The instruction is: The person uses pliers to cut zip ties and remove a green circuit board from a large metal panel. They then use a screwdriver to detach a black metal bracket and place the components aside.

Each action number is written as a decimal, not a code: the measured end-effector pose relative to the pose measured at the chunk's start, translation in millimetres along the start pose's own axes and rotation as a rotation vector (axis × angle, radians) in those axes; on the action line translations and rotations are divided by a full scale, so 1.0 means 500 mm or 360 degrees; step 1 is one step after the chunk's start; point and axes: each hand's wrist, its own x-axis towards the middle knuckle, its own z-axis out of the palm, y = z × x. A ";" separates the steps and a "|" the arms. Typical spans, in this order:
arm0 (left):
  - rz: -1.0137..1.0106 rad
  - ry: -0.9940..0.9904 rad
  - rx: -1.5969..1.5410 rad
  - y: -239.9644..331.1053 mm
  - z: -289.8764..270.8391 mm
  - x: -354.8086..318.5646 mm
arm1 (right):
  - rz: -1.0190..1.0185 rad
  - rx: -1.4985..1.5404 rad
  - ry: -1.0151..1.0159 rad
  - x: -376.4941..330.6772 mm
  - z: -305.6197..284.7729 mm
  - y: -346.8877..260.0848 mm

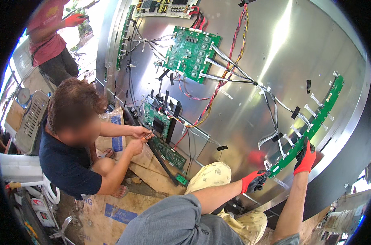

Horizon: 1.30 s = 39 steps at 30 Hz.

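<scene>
A large silver metal back panel [251, 102] of a flat screen lies before me, with green circuit boards and wiring on it. My left hand [254, 181], in a red and black glove, grips the lower end of a long narrow green circuit strip [316, 122] at the panel's right edge. My right hand [305, 157], gloved the same, is closed on the same strip a little higher up. White flat ribbon cables [271, 139] run from the strip toward the panel's middle.
A crouching person in a dark shirt works with both hands [138, 136] at a green board [157, 120] on the panel's left side. Another person [51, 36] with a red glove stands at the far left. Cardboard sheets [108, 208] cover the floor. A square green board [191, 51] sits near the top.
</scene>
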 end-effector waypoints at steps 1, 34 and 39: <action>0.0024 0.0039 0.0044 0.001 0.000 0.000 | -0.0016 -0.0030 0.0016 -0.002 0.000 0.001; 0.0110 0.0200 0.0351 0.009 0.008 0.017 | -0.0398 -0.0552 -0.0362 0.091 -0.056 -0.039; 0.0104 0.0201 0.0380 0.017 0.020 0.008 | -0.0441 -0.0972 -0.0247 0.126 -0.081 -0.037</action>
